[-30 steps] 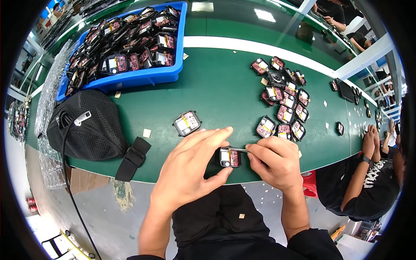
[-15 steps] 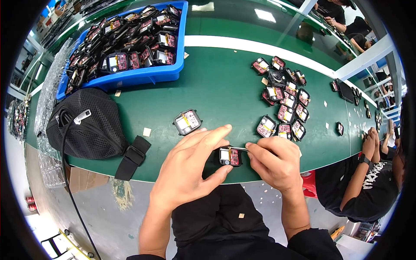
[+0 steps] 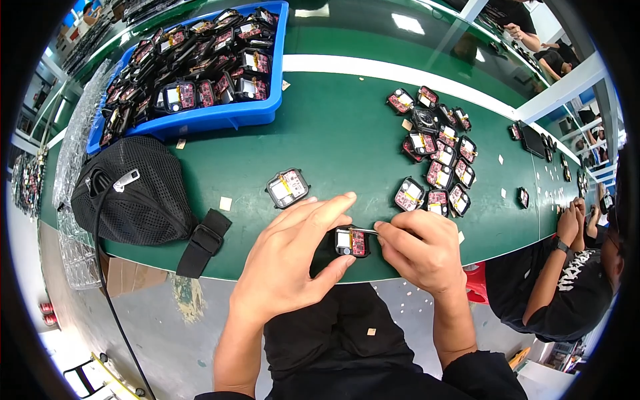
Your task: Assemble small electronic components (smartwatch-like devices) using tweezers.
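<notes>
My left hand (image 3: 287, 257) steadies a small open watch case (image 3: 351, 241) at the table's near edge, its thumb against the lower side and its fingers arched over the top. Inside the black case show a red circuit board, a pale battery and yellow tape. My right hand (image 3: 427, 250) is closed around slim metal tweezers (image 3: 365, 230), whose tip reaches the case's upper edge; the exact contact point is too small to make out. Another open watch case (image 3: 288, 188) lies on the table just beyond my left fingers.
A blue bin (image 3: 257, 113) heaped with similar cases stands at the far left. A group of cases (image 3: 440, 175) lies on the green table (image 3: 340, 147) to the right. A black mesh bag (image 3: 133, 193) with a cable and strap sits left. A co-worker (image 3: 567, 280) sits at right.
The watch case has shifted very slightly left, and the tweezers with my right fingers have moved a little the same way. My left hand stays nearly still.
</notes>
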A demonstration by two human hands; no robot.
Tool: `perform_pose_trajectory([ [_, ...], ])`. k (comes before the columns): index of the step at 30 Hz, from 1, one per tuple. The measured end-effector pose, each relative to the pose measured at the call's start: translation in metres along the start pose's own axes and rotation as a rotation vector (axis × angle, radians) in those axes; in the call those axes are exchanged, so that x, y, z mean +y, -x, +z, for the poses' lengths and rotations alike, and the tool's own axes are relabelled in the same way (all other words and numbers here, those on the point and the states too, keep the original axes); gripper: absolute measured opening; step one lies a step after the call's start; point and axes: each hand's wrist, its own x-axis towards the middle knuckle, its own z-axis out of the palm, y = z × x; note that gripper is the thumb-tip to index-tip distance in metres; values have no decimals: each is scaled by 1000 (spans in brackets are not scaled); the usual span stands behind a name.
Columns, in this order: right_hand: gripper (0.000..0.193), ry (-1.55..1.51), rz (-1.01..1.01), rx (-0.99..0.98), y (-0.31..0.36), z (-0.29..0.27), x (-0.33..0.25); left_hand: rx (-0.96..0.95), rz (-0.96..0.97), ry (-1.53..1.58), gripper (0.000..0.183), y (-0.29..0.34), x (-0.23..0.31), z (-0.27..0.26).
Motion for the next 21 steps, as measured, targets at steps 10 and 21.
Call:
perform_pose_trajectory([
  [10, 28, 191, 367, 214, 4, 8, -6, 14, -30, -18, 83, -1, 3, 3],
  [21, 30, 124, 185, 61, 3, 3, -7, 102, 1, -111, 75, -3, 4, 4],
])
